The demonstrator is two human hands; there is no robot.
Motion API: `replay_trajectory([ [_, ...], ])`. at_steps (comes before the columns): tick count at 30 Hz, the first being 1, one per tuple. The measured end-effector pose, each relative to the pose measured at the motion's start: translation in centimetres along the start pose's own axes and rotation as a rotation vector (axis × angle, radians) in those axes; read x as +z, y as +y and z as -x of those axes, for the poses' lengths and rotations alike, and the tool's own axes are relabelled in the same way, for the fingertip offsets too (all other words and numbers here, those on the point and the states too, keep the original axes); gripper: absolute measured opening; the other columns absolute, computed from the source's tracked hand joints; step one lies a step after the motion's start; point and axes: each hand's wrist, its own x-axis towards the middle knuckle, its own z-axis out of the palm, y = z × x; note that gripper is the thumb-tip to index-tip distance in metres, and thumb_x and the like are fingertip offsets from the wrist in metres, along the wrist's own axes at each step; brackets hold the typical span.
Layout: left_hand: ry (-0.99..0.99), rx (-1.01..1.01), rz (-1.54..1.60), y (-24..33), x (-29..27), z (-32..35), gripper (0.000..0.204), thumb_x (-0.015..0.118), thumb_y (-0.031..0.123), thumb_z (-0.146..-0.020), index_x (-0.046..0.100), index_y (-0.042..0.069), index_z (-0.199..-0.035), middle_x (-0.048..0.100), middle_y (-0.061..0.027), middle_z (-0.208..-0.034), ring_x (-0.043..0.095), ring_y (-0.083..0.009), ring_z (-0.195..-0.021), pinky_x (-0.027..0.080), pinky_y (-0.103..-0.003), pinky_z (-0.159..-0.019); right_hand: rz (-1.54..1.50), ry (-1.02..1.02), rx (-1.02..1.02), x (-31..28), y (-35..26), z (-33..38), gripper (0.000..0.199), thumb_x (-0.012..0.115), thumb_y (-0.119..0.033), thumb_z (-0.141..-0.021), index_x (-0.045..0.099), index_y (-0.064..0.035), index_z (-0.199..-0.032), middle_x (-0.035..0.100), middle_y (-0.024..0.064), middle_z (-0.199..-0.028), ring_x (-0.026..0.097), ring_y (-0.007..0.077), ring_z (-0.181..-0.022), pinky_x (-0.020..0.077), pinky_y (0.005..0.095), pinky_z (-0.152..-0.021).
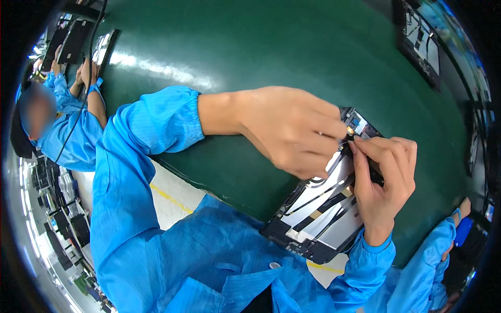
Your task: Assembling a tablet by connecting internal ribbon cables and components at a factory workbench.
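An opened tablet-like device (pixel 342 215) lies tilted at the table's near edge, its silver inside, dark ribbon cables and black frame showing. My left hand (pixel 295 130) reaches across from the left over its far end, fingers bent and drawn together; their tips are partly hidden. At the same end, my right hand (pixel 389 169) comes in from the right with thumb and index finger pinched together beside a small gold and blue circuit area (pixel 356 125). Whatever sits between the fingers of either hand is too small to make out.
The green table (pixel 250 47) spreads out ahead. Another opened device (pixel 421 44) lies at the far right. On the left, a person in blue (pixel 78 125) works near more devices, with a black cable (pixel 78 112) hanging in front. A blue sleeve (pixel 428 255) shows at lower right.
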Motion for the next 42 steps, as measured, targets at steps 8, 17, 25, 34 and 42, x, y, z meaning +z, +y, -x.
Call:
replay_trajectory([
  [8,0.040,-0.196,0.088,0.3,0.1,0.3,0.024,0.082,0.019,-0.095,0.078,-0.005,-0.099,0.074,-0.0137,-0.096,0.071,-0.0333,-0.090,0.058,-0.044,-0.074,-0.045,0.003,0.019,0.0,0.2,0.3,0.024,0.090,0.008,-0.076,0.082,-0.0048,-0.095,0.076,0.0078,-0.093,0.066,0.0298,-0.091,0.0533,0.0401,-0.081],
  [17,0.060,-0.166,0.071,0.2,0.2,1.0,0.026,0.081,0.016,-0.093,0.081,-0.007,-0.104,0.075,-0.0157,-0.099,0.073,-0.0335,-0.091,0.059,-0.044,-0.075,-0.028,-0.005,0.054,-0.1,0.6,1.0,0.026,0.086,0.009,-0.075,0.081,-0.0049,-0.096,0.075,0.0105,-0.094,0.066,0.0312,-0.090,0.0541,0.0412,-0.081],
  [25,-0.021,-0.079,-0.135,0.6,-0.1,0.3,0.033,0.085,0.028,-0.095,0.081,-0.004,-0.105,0.075,-0.0139,-0.099,0.074,-0.0306,-0.094,0.062,-0.044,-0.084,-0.040,0.024,-0.009,0.1,0.8,1.0,0.026,0.088,0.009,-0.076,0.083,-0.0051,-0.098,0.075,0.0078,-0.094,0.066,0.0303,-0.090,0.0542,0.0401,-0.080],
  [34,-0.113,-0.091,-0.193,1.0,-0.9,0.2,0.038,0.082,0.037,-0.098,0.082,0.000,-0.108,0.076,-0.0130,-0.104,0.075,-0.0300,-0.101,0.062,-0.051,-0.098,0.117,0.198,0.042,-0.8,1.5,0.5,0.056,0.079,0.004,-0.087,0.077,-0.0049,-0.143,0.074,0.0165,-0.131,0.065,0.0349,-0.115,0.0509,0.0437,-0.104],
  [42,-0.316,0.000,0.462,11.1,2.3,-3.3,0.064,0.068,0.046,-0.105,0.065,0.000,-0.149,0.063,-0.0291,-0.155,0.057,-0.0457,-0.149,0.039,-0.065,-0.131,0.244,0.351,0.269,-3.5,6.9,1.4,0.047,0.074,-0.001,-0.096,0.074,-0.0068,-0.142,0.073,0.0154,-0.131,0.065,0.0318,-0.120,0.0508,0.0434,-0.102],
])
